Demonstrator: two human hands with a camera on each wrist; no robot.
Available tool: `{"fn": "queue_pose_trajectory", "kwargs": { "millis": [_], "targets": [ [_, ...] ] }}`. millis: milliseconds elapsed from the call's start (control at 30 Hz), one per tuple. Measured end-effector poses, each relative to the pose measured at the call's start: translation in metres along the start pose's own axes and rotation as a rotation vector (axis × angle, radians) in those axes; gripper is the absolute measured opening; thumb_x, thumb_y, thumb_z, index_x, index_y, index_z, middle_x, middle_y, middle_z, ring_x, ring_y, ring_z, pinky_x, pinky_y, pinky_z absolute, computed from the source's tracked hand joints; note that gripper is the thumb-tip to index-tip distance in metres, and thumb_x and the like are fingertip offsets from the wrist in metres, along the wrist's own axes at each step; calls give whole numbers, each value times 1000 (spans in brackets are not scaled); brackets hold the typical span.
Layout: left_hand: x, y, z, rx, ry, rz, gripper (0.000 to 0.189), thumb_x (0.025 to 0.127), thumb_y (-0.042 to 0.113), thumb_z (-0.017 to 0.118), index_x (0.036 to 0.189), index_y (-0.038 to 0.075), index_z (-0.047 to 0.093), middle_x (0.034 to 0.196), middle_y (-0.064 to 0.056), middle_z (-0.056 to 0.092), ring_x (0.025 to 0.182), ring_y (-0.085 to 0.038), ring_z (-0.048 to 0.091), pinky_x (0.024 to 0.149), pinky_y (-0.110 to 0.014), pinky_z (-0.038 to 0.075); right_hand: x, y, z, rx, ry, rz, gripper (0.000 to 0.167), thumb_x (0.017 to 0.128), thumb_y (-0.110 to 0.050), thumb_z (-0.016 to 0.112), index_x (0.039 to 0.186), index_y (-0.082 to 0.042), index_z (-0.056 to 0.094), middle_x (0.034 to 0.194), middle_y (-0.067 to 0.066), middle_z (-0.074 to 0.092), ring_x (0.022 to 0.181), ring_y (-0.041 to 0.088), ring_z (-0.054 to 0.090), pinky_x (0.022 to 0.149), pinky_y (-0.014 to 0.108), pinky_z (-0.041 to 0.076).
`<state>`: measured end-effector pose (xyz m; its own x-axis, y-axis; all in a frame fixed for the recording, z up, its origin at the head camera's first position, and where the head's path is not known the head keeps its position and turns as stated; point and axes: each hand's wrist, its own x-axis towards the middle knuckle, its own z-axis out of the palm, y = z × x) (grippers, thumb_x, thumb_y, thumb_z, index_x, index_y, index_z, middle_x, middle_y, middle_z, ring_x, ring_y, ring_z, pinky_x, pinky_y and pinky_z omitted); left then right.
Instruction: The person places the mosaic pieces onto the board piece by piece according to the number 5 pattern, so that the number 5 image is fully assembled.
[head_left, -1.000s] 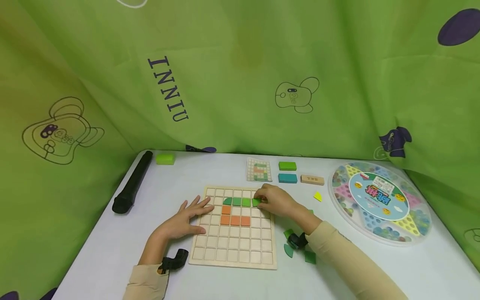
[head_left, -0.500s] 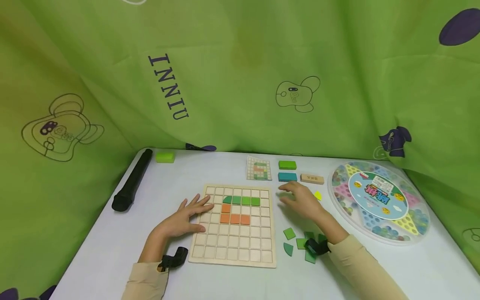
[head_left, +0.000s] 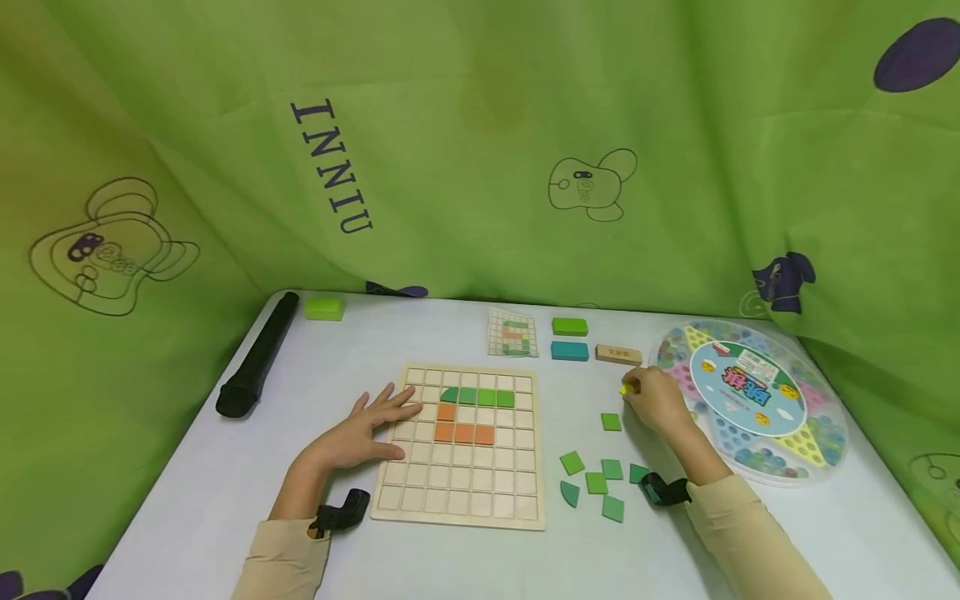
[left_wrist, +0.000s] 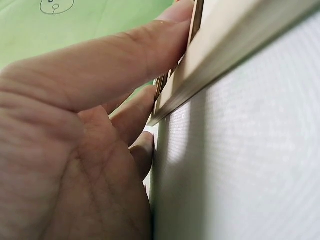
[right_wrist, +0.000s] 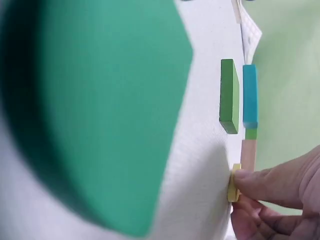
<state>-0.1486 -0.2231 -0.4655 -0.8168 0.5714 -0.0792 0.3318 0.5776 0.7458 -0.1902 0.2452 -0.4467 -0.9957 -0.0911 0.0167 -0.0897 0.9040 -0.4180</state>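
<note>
My left hand (head_left: 348, 437) lies with spread, straight fingers on the left edge of a wooden grid board (head_left: 467, 523). The left wrist view shows its thumb (left_wrist: 115, 65) on the board's rim. Four-cell and stepped groups of inset tiles sit in the grid: a row of green tiles (head_left: 486, 397) and several orange tiles (head_left: 464, 433). Right of the board, my right hand (head_left: 660, 404) pinches a small yellow tile (right_wrist: 233, 182) between thumb and fingers, close over the table. A green square tile (head_left: 611, 422) lies just nearer than that hand.
Several loose green tiles (head_left: 596, 482) lie right of the board. Behind it are a pattern card (head_left: 513, 332), a green block (head_left: 570, 327), a blue block (head_left: 569, 351) and a wooden block (head_left: 618, 354). A round game box (head_left: 750, 392) stands right; a black microphone (head_left: 258, 354) lies left.
My right hand has let go of a green tile at the right end of the green row, moved right and taken hold of the yellow tile. My left hand stays on the board.
</note>
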Motion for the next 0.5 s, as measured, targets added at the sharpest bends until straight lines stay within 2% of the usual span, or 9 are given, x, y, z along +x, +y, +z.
{"fn": "queue_pose_trajectory", "kwargs": {
  "millis": [167, 267, 400, 500],
  "targets": [
    [2, 0, 1, 9, -1, -9, 69, 81, 31, 72, 142, 13, 45, 157, -12, 22, 145, -41, 0, 112, -61, -12, -2, -7, -1, 9, -19, 41, 17, 81, -2, 68, 94, 1, 58, 83, 15, 61, 74, 26, 54, 65, 39, 46],
    [3, 1, 1, 6, -5, -19, 69, 81, 31, 72, 142, 13, 46, 157, -12, 22, 146, -40, -1, 112, -61, -12, -8, -24, -2, 84, -5, 36, 15, 81, -2, 68, 93, 1, 59, 84, 15, 63, 76, 26, 58, 67, 39, 49],
    [2, 2, 0, 7, -9, -29, 70, 80, 32, 73, 142, 13, 46, 157, -12, 22, 146, -40, -1, 112, -61, -11, -16, -63, 9, 234, -21, -51, 12, 82, -1, 69, 93, 0, 63, 84, 11, 66, 78, 23, 63, 70, 36, 53],
    [1, 2, 0, 5, -3, -28, 70, 80, 31, 73, 142, 13, 46, 157, -12, 22, 146, -40, -1, 113, -61, -11, -19, -94, 24, 334, -136, -138, 10, 82, -2, 69, 91, -4, 65, 81, 5, 65, 75, 16, 61, 67, 27, 52]
  ]
}}
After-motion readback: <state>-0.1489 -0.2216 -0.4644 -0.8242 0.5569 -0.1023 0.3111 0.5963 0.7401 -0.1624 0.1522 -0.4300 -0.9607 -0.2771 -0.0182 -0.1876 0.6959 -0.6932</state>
